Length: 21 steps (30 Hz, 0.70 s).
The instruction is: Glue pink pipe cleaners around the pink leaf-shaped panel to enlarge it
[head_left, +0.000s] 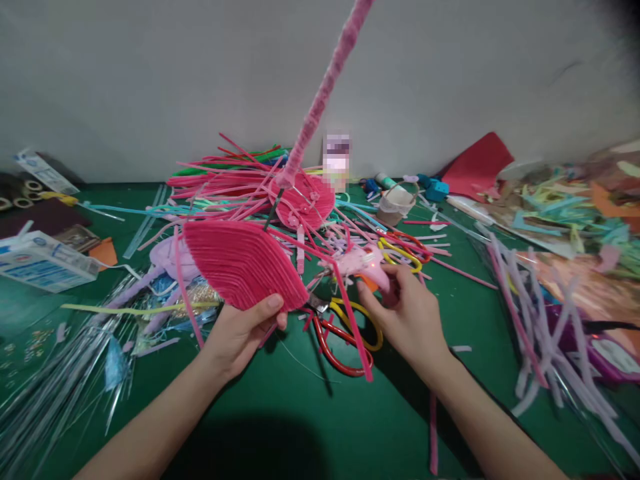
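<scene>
My left hand (257, 327) pinches the lower right corner of a deep-pink fan-shaped piece (240, 263) made of pipe cleaners laid side by side. In my right hand (407, 313) is a light-pink glue gun (365, 263) with an orange trigger, its nozzle pointing left toward the fan's right edge. A loose pink pipe cleaner (355, 320) slants down in front of the glue gun. Below, between my hands, lie red-handled scissors (335, 360) and yellow-handled scissors (377, 333). Behind the fan, a pink wrapped stem (325, 93) rises from a round pink piece (305, 203).
Pink pipe cleaners (215, 183) are heaped at the back. To the left are a lilac figure (173, 260), silvery wire stems (95, 353) and a white-blue box (45, 260). Lilac pipe cleaners (540, 320) and paper scraps (560, 207) spread on the right. A small basket (395, 203) stands behind.
</scene>
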{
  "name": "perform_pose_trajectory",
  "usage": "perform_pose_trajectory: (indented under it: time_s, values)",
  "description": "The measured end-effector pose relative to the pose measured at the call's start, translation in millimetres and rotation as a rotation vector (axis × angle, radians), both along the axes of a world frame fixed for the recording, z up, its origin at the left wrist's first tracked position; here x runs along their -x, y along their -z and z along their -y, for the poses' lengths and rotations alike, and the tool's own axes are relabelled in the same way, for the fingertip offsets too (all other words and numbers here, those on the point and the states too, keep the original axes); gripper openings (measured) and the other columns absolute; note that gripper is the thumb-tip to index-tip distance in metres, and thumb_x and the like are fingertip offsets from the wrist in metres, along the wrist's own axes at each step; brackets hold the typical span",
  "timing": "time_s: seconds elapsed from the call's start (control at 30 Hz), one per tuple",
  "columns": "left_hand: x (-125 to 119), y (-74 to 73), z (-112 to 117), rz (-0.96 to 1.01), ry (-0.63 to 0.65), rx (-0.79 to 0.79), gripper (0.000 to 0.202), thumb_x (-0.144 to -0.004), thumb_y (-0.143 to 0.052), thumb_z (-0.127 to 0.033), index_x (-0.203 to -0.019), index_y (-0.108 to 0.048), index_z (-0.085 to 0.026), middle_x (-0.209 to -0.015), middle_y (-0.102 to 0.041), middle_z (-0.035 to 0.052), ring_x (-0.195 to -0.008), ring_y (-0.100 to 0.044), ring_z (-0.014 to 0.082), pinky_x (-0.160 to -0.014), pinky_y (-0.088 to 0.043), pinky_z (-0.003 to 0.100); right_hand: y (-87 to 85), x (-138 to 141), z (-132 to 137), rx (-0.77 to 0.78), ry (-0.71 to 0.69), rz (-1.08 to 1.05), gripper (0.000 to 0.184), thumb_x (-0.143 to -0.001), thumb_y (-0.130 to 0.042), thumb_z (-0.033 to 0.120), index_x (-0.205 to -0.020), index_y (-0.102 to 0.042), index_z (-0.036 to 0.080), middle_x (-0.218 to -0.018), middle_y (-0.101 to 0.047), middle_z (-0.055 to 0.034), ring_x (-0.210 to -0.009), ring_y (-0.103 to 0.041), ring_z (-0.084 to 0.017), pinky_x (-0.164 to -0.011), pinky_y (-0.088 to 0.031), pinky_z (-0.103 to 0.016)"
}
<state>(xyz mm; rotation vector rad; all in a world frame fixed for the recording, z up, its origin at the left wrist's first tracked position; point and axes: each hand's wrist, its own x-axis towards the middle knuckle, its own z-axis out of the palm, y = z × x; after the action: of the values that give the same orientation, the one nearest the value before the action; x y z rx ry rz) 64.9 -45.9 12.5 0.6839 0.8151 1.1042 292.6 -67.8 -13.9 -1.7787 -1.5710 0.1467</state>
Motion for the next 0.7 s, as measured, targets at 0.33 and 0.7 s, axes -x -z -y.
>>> perform_pose_trajectory:
  time_s: [0.33, 0.7]
  values:
    - [7.0, 5.5, 1.4, 0.003, 0.031, 0.000, 0.025, -0.058, -0.088, -0.026, -0.058, -0.066, -0.014, -0.057, -0.065, -0.0033, -0.046, -0.059, 0.0082, -0.049, -0.053, 0.019, -0.5, -31.8, -2.8, -0.317, 0.107, 0.406, 0.028, -0.090, -0.050, 0.040, -0.103, -0.054, 0.016, -0.089, -0.062, -0.0118, -0.081, -0.056, -0.025, -0.069, -0.046, -0.035]
    - [16.3, -7.2, -0.9, 0.167, -0.029, -0.019, 0.029, -0.049, -0.092, -0.026, -0.066, -0.071, -0.015, -0.048, -0.063, -0.0053, -0.038, -0.049, 0.0030, -0.039, -0.045, 0.014, 1.3, -34.1, 4.0, -0.416, 0.167, 0.490, 0.023, -0.082, -0.053, 0.020, -0.105, -0.053, 0.018, -0.089, -0.067, -0.0096, -0.075, -0.064, -0.023, -0.059, -0.043, -0.028]
